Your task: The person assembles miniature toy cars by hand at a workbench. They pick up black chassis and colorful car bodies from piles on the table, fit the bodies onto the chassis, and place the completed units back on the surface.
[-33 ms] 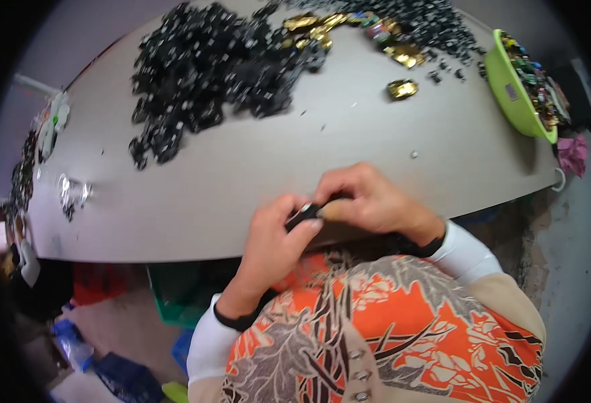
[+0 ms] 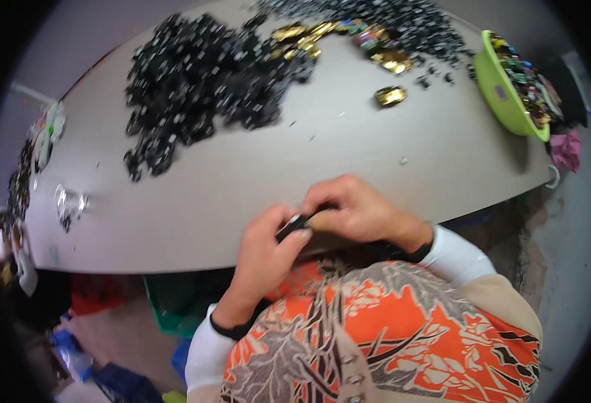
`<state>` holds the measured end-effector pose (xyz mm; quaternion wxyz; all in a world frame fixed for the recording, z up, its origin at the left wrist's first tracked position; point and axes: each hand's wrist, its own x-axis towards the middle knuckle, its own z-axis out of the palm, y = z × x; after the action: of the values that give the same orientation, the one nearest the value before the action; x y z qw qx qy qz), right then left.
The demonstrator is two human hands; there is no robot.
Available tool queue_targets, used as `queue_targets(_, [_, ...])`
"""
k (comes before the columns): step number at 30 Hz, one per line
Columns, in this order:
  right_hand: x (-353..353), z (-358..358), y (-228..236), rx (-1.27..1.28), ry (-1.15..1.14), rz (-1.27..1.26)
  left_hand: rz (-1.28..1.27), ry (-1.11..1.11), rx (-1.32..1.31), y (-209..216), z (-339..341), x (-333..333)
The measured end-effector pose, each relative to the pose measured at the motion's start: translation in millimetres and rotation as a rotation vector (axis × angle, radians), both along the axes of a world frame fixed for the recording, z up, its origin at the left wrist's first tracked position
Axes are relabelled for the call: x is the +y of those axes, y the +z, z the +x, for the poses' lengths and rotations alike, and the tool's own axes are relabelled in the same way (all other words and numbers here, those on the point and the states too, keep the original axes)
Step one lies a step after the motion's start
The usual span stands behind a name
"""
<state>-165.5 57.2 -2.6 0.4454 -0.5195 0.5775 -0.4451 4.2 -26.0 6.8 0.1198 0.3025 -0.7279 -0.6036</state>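
Observation:
Close to the table's near edge, my two hands meet around a small black part [image 2: 288, 227] with a pale spot on its top. My left hand [image 2: 263, 245] is closed, with the part between its thumb and fingers. From the right, my right hand [image 2: 352, 209] pinches at the part's other end, its fingers curled and its tan-looking thumb pressed against it. The fingers cover much of the part, so its exact kind does not show.
A big heap of black parts [image 2: 194, 80] lies at far left. Smaller dark pieces [image 2: 403, 27] spread behind shiny gold pieces [image 2: 391, 97]. A green basin [image 2: 500, 91] of colourful pieces stands at right. A clear cup [image 2: 71, 200] is on the left, near another person's arm [image 2: 26, 272].
The whole view has shifted slightly, with the tabletop things now a bit further left in the picture. Both hands keep their grip on the black part.

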Motion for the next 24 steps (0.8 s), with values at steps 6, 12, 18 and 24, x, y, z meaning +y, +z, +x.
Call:
queue_targets(6, [-5.3,10.8,10.2,0.144,0.095,-0.007,0.086,0.045,0.054,-9.5,13.1,1.1])
queue_targets(12, [-15.8,-84.0,16.7,0.626,-0.213,-0.32,0.163,0.211,-0.028,2.6,88.7,-2.2])
queue_targets(18, [-14.3,-144.2,8.8,1.156,-0.286,-0.124,-0.043,0.392,-0.509,-58.0,201.7,4.4])
queue_targets(24, [-22.5,-130.7,-4.1,0.703,-0.317,-0.153,-0.234,0.484,-0.158,7.4,138.7,-5.0])
